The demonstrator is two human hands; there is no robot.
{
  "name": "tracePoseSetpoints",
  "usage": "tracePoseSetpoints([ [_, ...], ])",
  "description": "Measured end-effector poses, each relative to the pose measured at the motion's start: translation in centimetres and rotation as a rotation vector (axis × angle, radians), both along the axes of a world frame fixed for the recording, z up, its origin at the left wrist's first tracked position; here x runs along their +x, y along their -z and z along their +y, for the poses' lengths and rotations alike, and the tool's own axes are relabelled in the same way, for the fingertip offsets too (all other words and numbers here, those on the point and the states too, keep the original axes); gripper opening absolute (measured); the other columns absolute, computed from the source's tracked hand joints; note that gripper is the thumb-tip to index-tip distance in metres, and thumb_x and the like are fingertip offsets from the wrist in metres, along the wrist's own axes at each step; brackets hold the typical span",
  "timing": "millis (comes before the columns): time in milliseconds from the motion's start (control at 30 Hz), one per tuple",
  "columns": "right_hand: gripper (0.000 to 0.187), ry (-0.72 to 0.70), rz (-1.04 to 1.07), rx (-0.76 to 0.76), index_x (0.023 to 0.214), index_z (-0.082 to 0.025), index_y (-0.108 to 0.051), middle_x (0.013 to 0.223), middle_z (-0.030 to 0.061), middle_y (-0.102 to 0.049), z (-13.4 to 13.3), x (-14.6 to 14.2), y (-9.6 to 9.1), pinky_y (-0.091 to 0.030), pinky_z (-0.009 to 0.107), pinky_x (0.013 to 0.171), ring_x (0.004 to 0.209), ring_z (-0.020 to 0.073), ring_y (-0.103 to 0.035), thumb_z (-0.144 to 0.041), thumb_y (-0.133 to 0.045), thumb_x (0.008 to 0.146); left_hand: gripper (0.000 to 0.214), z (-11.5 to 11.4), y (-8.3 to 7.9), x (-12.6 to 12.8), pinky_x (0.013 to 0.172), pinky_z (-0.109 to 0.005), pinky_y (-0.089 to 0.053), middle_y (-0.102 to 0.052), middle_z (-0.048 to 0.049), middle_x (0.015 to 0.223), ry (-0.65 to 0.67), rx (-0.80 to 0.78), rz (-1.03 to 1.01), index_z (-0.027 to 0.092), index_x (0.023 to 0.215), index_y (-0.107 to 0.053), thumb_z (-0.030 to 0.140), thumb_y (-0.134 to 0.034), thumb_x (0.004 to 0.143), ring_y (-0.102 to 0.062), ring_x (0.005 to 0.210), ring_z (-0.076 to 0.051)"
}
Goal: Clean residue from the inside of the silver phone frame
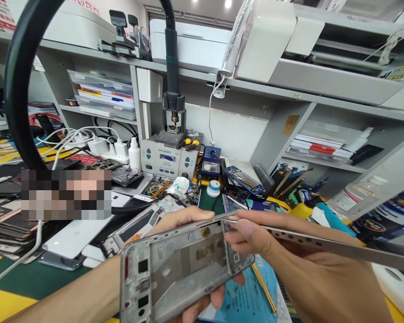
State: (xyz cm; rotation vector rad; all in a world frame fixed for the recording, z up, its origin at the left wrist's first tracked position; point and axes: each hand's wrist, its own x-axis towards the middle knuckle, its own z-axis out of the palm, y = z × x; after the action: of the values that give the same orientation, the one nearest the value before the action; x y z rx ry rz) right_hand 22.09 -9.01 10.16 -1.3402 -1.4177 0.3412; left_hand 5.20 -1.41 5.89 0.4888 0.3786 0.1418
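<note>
My left hand (185,220) is closed around a silver phone frame (178,269), gripping it from behind with fingers showing at its top edge and below it. The frame's inner side faces me, with camera cutouts at its left end. My right hand (256,240) pinches long metal tweezers (306,240), whose tips touch the frame's upper right corner. Both hands hover over a blue sheet (252,291) on the bench.
A soldering station (170,157) stands at the back centre beneath a black hose (171,54). Phone parts and screens (70,237) cover the left side. A white bottle (133,154), a charger strip (111,150), shelves and a clear bottle (353,197) surround the bench.
</note>
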Motion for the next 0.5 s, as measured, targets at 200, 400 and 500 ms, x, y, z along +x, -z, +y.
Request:
tracePoseSetpoints([
  [200,0.006,-0.145,0.006,-0.082,0.090,-0.035,-0.088,0.075,-0.0029,-0.086,-0.2,1.3,0.3,-0.068,0.019,0.061,0.066,0.0250,-0.084,-0.031,-0.083,0.087,0.109,-0.1,-2.5,1.2,0.030,-0.022,-0.034,-0.066,-0.0084,0.047,0.226,0.072,0.400,0.004,0.066,-0.081,0.060,0.009,0.093,-0.056,0.026,-0.011],
  [400,0.010,-0.167,0.011,-0.072,0.090,-0.039,-0.088,0.076,-0.0049,-0.086,-0.1,1.3,0.2,-0.067,0.018,0.060,0.069,0.0258,-0.084,-0.030,-0.083,0.089,0.111,0.1,-2.4,0.7,0.029,-0.027,-0.040,-0.065,-0.0051,0.047,0.305,0.142,0.391,-0.001,0.093,-0.082,0.059,0.011,0.092,-0.058,0.027,-0.015],
  [500,0.007,-0.188,0.012,-0.107,0.089,-0.038,-0.088,0.077,-0.0045,-0.086,-0.1,1.3,0.2,-0.065,0.014,0.061,0.070,0.0249,-0.084,-0.034,-0.083,0.090,0.118,0.4,-0.9,0.0,0.033,-0.029,-0.047,-0.070,-0.0068,0.059,0.292,0.135,0.238,-0.001,0.109,-0.080,0.063,0.017,0.089,-0.066,0.036,-0.017],
])
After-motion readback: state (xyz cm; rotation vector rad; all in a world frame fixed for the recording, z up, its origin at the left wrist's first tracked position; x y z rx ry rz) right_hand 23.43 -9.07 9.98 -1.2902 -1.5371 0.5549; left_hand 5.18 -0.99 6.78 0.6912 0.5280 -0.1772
